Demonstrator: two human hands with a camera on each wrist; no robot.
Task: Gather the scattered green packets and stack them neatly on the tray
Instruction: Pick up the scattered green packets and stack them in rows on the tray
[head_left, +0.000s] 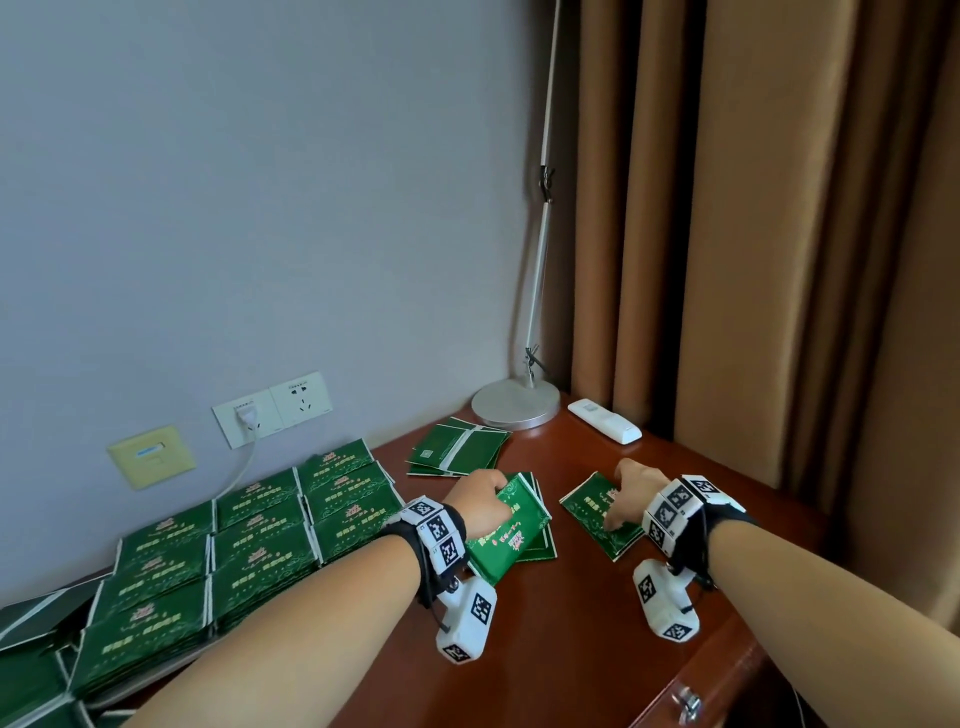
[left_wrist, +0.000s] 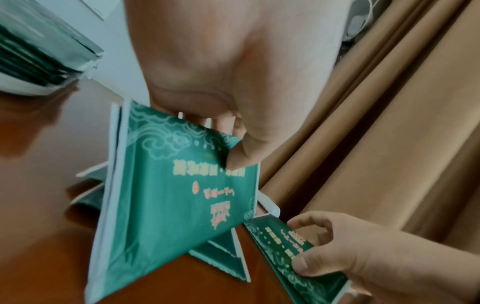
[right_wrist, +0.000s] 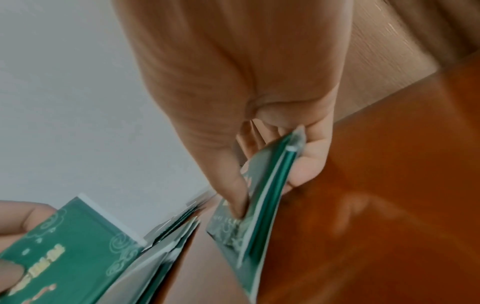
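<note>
- Green packet (head_left: 511, 530) was pinched between the left hand (head_left: 480, 501) thumb and fingers, above the table (head_left: 571, 649).
- Right hand (head_left: 631, 499) fingers gripped another packet (head_left: 597, 514).
- Stacked packets (head_left: 249, 540) lay left of both hands.

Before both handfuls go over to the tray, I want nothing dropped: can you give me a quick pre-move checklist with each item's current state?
1. Left hand grips its packet: ok, thumb pinches the face in the left wrist view.
2. Right hand grips its packets: ok, pinched between thumb and fingers.
3. Held packets lifted off the table: ok, both tilted up.
4. Loose packets remaining: not ok, a pile near the lamp base, others under the left hand.
5. Tray stacks neat: cannot tell at the near-left edge.
</note>
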